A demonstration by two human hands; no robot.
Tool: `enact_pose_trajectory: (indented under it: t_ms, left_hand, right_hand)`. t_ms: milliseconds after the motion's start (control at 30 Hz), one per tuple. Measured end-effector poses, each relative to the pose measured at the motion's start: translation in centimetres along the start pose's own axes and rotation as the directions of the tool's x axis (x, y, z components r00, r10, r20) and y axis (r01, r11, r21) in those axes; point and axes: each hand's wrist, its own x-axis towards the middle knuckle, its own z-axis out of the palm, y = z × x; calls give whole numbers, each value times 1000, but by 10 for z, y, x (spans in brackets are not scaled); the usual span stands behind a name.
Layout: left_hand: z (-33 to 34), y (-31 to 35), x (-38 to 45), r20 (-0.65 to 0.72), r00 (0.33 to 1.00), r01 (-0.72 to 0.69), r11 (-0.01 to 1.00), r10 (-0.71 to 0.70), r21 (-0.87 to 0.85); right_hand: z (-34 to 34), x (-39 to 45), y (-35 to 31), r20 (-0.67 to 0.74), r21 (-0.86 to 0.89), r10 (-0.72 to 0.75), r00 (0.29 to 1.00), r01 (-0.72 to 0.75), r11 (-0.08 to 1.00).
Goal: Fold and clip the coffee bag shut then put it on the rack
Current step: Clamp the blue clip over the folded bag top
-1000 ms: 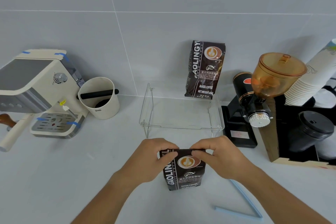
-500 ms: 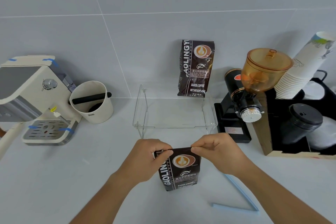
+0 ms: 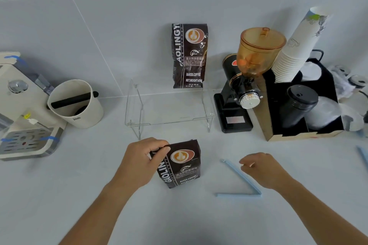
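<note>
Pale blue clip (image 3: 242, 180): lies open in a V on the counter, its upper arm running diagonally under the right hand (image 3: 260, 169).
Right hand: fingers loosely curled, holding nothing, much nearer the clip than the left.
Left hand (image 3: 142, 162): pinching the folded top of the coffee bag (image 3: 180, 165), upright on the counter.
Clear rack (image 3: 169, 111): behind the bag.
</note>
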Motion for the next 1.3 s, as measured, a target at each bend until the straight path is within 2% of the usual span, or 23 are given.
enact_pose_trajectory:
  t_ms: [133, 267, 633, 800, 900, 1000, 1167, 1300]
  left_hand:
    - [3, 2, -5, -29, 1000, 4, 1000, -4, -1]
    - [5, 4, -9, -43, 999, 32, 999, -31, 18]
    - [4, 6, -14, -35, 999, 22, 999, -21, 27]
    - [-3, -1, -12, 16, 1000, -12, 998, 11, 64]
    - [-8, -5, -11, 62, 998, -23, 998, 19, 62]
    - [-13, -9, -12, 88, 996, 8, 1000, -9, 11]
    - [-15, -10, -11, 38, 986, 166, 980, -163, -111]
    - [-9, -18, -12, 27, 959, 277, 915, -281, -293]
  right_hand:
    - [20, -10, 30, 58, -85, 147, 987, -142, 986]
    - [35, -18, 42, -7, -59, 251, 968, -251, 966]
    - [49, -29, 48, -70, -92, 297, 952, -303, 949]
    - [43, -31, 47, -141, 59, 246, 959, -240, 969]
    - [29, -34, 38, -157, 227, 195, 968, -156, 961]
    - [10, -40, 17, -167, 413, 169, 971, -87, 907]
    - [-24, -43, -24, -185, 625, 140, 973, 6, 781]
    - [-42, -42, -59, -187, 689, 53, 981, 92, 719]
